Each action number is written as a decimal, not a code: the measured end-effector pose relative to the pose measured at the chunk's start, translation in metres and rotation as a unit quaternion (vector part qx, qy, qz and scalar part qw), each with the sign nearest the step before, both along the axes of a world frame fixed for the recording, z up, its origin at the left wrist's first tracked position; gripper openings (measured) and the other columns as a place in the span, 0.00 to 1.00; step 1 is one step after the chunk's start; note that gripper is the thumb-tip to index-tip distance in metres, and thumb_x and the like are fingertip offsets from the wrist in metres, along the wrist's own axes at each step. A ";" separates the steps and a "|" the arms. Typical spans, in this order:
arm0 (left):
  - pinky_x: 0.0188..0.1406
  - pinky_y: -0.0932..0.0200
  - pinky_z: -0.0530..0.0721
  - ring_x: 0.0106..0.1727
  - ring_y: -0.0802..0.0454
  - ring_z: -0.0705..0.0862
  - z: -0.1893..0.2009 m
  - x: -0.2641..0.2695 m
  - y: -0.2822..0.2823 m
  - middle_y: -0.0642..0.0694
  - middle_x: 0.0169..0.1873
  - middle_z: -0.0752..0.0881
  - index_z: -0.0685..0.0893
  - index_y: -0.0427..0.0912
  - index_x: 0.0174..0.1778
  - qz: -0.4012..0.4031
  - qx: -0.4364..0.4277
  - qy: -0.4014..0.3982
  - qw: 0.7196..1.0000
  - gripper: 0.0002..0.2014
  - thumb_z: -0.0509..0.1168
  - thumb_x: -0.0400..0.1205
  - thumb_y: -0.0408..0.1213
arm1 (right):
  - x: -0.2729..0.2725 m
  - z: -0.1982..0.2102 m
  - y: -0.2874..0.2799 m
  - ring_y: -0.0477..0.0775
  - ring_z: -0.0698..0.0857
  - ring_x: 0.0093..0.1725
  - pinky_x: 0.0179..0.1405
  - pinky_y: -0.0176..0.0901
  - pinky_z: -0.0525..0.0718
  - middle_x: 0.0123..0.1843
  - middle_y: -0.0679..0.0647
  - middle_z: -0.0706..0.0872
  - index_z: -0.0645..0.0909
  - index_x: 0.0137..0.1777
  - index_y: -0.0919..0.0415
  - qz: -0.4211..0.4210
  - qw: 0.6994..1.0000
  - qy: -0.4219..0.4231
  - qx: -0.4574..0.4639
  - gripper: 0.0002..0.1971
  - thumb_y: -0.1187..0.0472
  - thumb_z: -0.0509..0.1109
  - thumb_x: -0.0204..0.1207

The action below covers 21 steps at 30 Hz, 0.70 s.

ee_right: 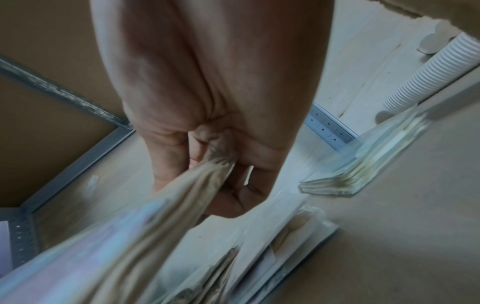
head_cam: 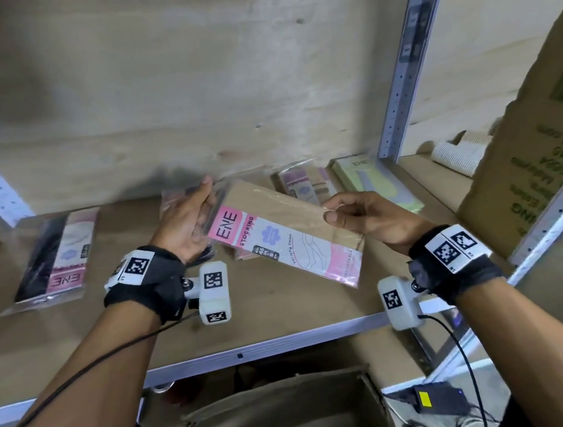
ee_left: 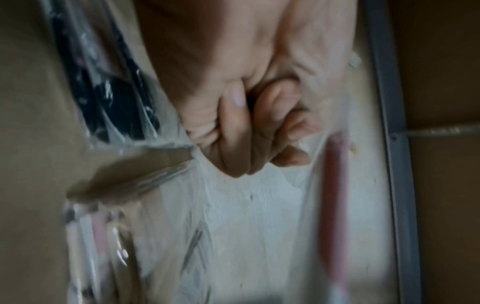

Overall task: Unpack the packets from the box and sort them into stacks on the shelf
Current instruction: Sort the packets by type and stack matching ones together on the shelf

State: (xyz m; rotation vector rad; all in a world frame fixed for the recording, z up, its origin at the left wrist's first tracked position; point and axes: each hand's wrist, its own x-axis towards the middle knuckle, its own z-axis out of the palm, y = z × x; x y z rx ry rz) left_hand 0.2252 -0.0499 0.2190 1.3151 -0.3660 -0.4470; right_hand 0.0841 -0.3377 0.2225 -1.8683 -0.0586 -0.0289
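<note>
My right hand (head_cam: 349,215) pinches the right end of a beige ENE stocking packet (head_cam: 286,237) and holds it slanted above the wooden shelf (head_cam: 282,309). In the right wrist view the thumb and fingers (ee_right: 207,154) clamp the packet's crumpled end (ee_right: 145,236). My left hand (head_cam: 188,222) grips a bundle of dark packets (head_cam: 212,208) just left of the beige one. The left wrist view is blurred; it shows curled fingers (ee_left: 241,133) against clear plastic. A black packet (head_cam: 57,259) lies on the shelf at the left. The open cardboard box (head_cam: 286,416) sits below the shelf.
Against the back wall lie a pink and beige stack (head_cam: 301,184) and a yellow-green stack (head_cam: 373,183). A metal upright (head_cam: 403,64) rises at the right. Beyond it are ribbed white cups (head_cam: 457,158) and a large printed carton (head_cam: 544,170). A black power adapter (head_cam: 439,399) lies below.
</note>
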 end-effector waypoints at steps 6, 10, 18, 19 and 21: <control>0.09 0.73 0.64 0.11 0.64 0.71 0.008 -0.005 0.002 0.51 0.13 0.77 0.93 0.53 0.44 -0.040 0.039 -0.040 0.998 0.32 0.41 0.92 0.47 | 0.005 0.002 0.009 0.53 0.85 0.55 0.61 0.44 0.79 0.55 0.65 0.90 0.82 0.62 0.71 0.006 1.000 -0.008 0.009 0.11 0.66 0.69 0.83; 0.17 0.72 0.76 0.17 0.67 0.80 0.010 -0.010 0.007 0.57 0.17 0.84 0.89 0.65 0.20 0.037 0.082 -0.047 0.995 0.35 0.49 0.92 0.45 | 0.005 0.003 0.012 0.53 0.86 0.55 0.58 0.40 0.81 0.59 0.68 0.89 0.82 0.63 0.70 0.015 1.000 -0.001 0.025 0.12 0.65 0.69 0.83; 0.24 0.63 0.83 0.23 0.54 0.86 0.002 -0.004 0.017 0.46 0.29 0.91 0.86 0.43 0.53 0.108 -0.071 0.166 0.978 0.26 0.55 0.87 0.62 | 0.004 -0.005 0.022 0.51 0.85 0.49 0.52 0.36 0.81 0.49 0.57 0.88 0.84 0.55 0.66 -0.020 0.996 0.045 0.077 0.06 0.67 0.71 0.80; 0.25 0.65 0.83 0.27 0.54 0.87 0.000 -0.003 0.019 0.44 0.38 0.93 0.86 0.40 0.58 0.109 -0.102 0.198 0.969 0.30 0.54 0.86 0.65 | 0.005 -0.004 0.025 0.51 0.85 0.46 0.47 0.35 0.82 0.46 0.55 0.88 0.84 0.52 0.63 -0.032 0.993 0.050 0.102 0.04 0.67 0.72 0.80; 0.25 0.63 0.86 0.31 0.51 0.89 -0.003 -0.005 0.019 0.39 0.44 0.91 0.87 0.35 0.59 0.094 -0.111 0.228 0.963 0.38 0.53 0.84 0.69 | 0.007 -0.001 0.031 0.51 0.86 0.40 0.40 0.36 0.82 0.43 0.55 0.88 0.84 0.48 0.60 -0.065 0.984 0.055 0.158 0.02 0.67 0.72 0.79</control>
